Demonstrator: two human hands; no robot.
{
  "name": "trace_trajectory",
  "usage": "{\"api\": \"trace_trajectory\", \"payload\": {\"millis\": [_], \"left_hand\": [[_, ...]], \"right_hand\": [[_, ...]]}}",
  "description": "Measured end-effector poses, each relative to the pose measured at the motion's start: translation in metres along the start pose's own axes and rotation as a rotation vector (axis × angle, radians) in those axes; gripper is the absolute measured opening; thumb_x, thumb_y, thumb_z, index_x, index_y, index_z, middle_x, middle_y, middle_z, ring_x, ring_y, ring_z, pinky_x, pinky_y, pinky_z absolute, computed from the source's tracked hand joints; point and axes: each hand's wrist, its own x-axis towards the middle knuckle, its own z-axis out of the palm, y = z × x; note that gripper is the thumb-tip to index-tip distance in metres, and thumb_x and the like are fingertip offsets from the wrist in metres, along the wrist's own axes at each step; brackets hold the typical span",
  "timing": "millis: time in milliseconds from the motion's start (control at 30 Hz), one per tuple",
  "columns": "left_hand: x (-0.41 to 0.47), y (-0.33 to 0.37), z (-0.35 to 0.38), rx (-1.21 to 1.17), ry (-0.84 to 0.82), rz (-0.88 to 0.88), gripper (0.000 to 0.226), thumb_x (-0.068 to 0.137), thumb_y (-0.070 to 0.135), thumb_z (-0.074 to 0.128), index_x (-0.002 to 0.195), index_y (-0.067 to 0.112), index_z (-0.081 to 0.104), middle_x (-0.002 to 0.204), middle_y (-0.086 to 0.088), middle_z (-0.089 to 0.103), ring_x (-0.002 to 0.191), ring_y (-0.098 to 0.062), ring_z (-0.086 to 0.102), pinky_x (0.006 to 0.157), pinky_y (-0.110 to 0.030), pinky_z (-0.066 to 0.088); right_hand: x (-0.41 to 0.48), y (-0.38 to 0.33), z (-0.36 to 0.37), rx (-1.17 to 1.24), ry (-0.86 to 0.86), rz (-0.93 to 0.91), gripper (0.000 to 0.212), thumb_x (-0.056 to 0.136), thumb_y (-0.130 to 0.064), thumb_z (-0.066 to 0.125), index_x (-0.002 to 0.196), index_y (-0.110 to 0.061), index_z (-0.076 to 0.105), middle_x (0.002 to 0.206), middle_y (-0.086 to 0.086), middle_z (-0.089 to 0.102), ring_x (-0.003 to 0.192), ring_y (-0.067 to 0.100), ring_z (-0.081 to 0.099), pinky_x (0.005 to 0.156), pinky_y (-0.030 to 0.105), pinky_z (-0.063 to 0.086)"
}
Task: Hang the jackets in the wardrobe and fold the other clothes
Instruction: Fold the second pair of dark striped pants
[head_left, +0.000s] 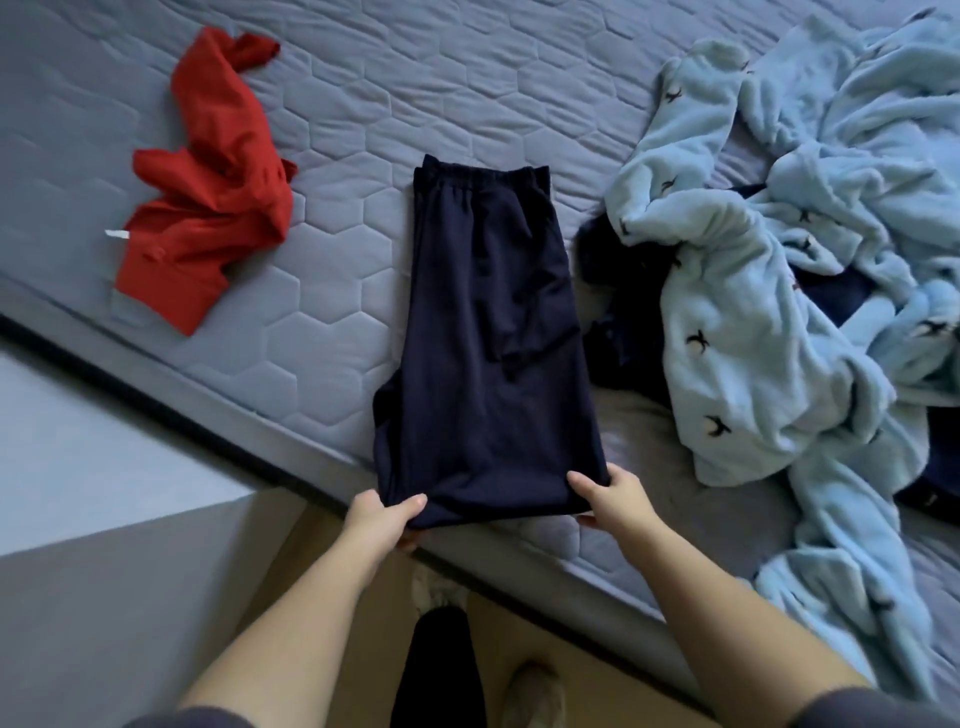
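Dark navy trousers (488, 332) lie folded lengthwise on the grey quilted mattress (337, 130), waistband at the far end. My left hand (387, 519) pinches the near left corner of their lower end, thumb on top. My right hand (608, 493) pinches the near right corner the same way. A crumpled red garment (213, 192) lies at the left of the mattress. At the right, a light blue fleece garment (769, 291) with small dark marks lies in a heap over some dark blue clothing (618, 291).
The mattress edge (311, 457) runs diagonally from left to lower right. A grey block (104, 571) stands at the lower left beside the bed. Below me are a tan floor (332, 545) and my shoes (535, 696).
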Motion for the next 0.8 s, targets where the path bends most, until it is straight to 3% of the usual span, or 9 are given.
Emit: {"api": "trace_trajectory", "payload": {"millis": [100, 200, 267, 333, 433, 533, 600, 700, 800], "left_hand": [[-0.045, -0.030, -0.003, 0.054, -0.039, -0.062, 0.042, 0.082, 0.020, 0.074, 0.116, 0.002, 0.059, 0.109, -0.015, 0.066, 0.091, -0.030, 0.065, 0.077, -0.034, 0.053], [-0.097, -0.055, -0.012, 0.064, -0.223, -0.205, 0.035, 0.082, 0.018, 0.073, 0.111, 0.003, 0.060, 0.092, -0.011, 0.071, 0.067, -0.020, 0.071, 0.055, -0.028, 0.054], [-0.119, -0.060, -0.018, 0.074, -0.282, -0.204, 0.030, 0.082, 0.018, 0.072, 0.109, 0.008, 0.062, 0.091, -0.008, 0.073, 0.074, -0.022, 0.071, 0.061, -0.029, 0.054], [-0.130, -0.048, -0.025, 0.003, -0.268, -0.165, 0.031, 0.081, 0.017, 0.073, 0.109, 0.007, 0.064, 0.095, -0.010, 0.073, 0.082, -0.026, 0.070, 0.072, -0.035, 0.056], [-0.137, -0.007, -0.032, -0.197, -0.232, -0.074, 0.032, 0.083, 0.017, 0.070, 0.112, 0.005, 0.064, 0.099, -0.012, 0.072, 0.084, -0.028, 0.068, 0.068, -0.034, 0.056], [-0.133, 0.053, -0.035, -0.425, -0.195, 0.007, 0.018, 0.088, 0.022, 0.064, 0.102, 0.011, 0.064, 0.082, -0.007, 0.073, 0.063, -0.020, 0.069, 0.053, -0.027, 0.053], [-0.121, 0.095, -0.035, -0.549, -0.173, 0.022, 0.015, 0.092, 0.027, 0.059, 0.098, 0.013, 0.061, 0.073, -0.007, 0.072, 0.058, -0.019, 0.069, 0.050, -0.026, 0.054], [-0.088, 0.156, -0.029, -0.680, -0.210, 0.062, 0.019, 0.096, 0.031, 0.051, 0.102, 0.015, 0.058, 0.073, -0.006, 0.073, 0.065, -0.016, 0.071, 0.055, -0.026, 0.057], [-0.042, 0.213, -0.020, -0.731, -0.203, 0.115, 0.024, 0.098, 0.031, 0.047, 0.115, 0.016, 0.055, 0.095, -0.009, 0.071, 0.085, -0.019, 0.067, 0.065, -0.034, 0.055]], "right_hand": [[-0.039, 0.030, -0.014, -0.057, -0.020, 0.064, 0.010, 0.090, -0.013, 0.062, 0.083, -0.019, 0.061, 0.081, 0.002, 0.065, 0.073, 0.019, 0.061, 0.065, 0.035, 0.053], [-0.082, 0.058, -0.031, -0.093, -0.066, 0.179, 0.002, 0.089, -0.011, 0.063, 0.090, -0.010, 0.064, 0.085, 0.008, 0.067, 0.076, 0.023, 0.063, 0.067, 0.037, 0.055], [-0.105, 0.065, -0.041, -0.037, -0.088, 0.219, 0.014, 0.088, -0.008, 0.063, 0.100, -0.002, 0.062, 0.092, 0.016, 0.068, 0.080, 0.028, 0.065, 0.066, 0.037, 0.057], [-0.118, 0.054, -0.050, 0.068, -0.067, 0.169, 0.022, 0.088, -0.007, 0.063, 0.108, -0.006, 0.055, 0.099, 0.013, 0.064, 0.081, 0.025, 0.064, 0.060, 0.035, 0.055], [-0.119, 0.008, -0.061, 0.148, -0.036, 0.028, 0.046, 0.086, -0.009, 0.064, 0.124, -0.030, 0.048, 0.105, -0.001, 0.060, 0.080, 0.019, 0.065, 0.059, 0.033, 0.054], [-0.104, -0.056, -0.065, 0.215, -0.043, -0.040, 0.026, 0.088, -0.007, 0.056, 0.094, -0.028, 0.070, 0.092, 0.005, 0.063, 0.056, 0.016, 0.061, 0.050, 0.027, 0.050], [-0.084, -0.102, -0.061, 0.279, -0.038, -0.032, 0.021, 0.089, -0.009, 0.054, 0.078, -0.020, 0.070, 0.082, 0.009, 0.064, 0.052, 0.016, 0.062, 0.049, 0.027, 0.050], [-0.042, -0.164, -0.050, 0.395, -0.041, -0.018, 0.013, 0.089, -0.020, 0.051, 0.082, -0.019, 0.062, 0.068, 0.005, 0.069, 0.056, 0.017, 0.069, 0.061, 0.027, 0.046], [0.013, -0.208, -0.037, 0.415, -0.046, -0.100, 0.020, 0.095, -0.032, 0.041, 0.086, -0.025, 0.056, 0.077, -0.001, 0.073, 0.075, 0.013, 0.070, 0.074, 0.032, 0.039]]}}
